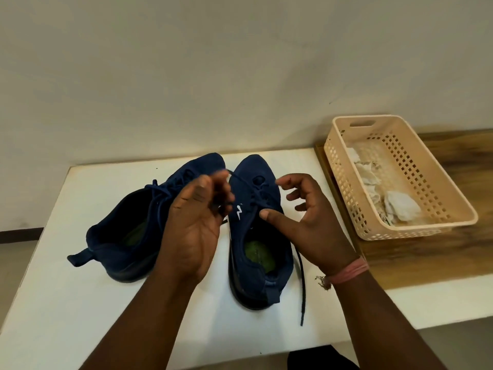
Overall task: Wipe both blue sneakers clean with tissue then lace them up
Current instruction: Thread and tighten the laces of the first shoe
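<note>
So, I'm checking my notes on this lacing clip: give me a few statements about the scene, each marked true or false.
1. Both blue sneakers stand on the white table. True.
2. The used tissues lie between the sneakers. False: they are in the peach basket.
3. The left hand holds a lace of the right sneaker. True.
4. The basket stands left of the left sneaker. False: it stands right of both.

A white table (53, 276) (wood-grain counter (440, 249) beside it) stands against a plain pale wall (186, 62).
</note>
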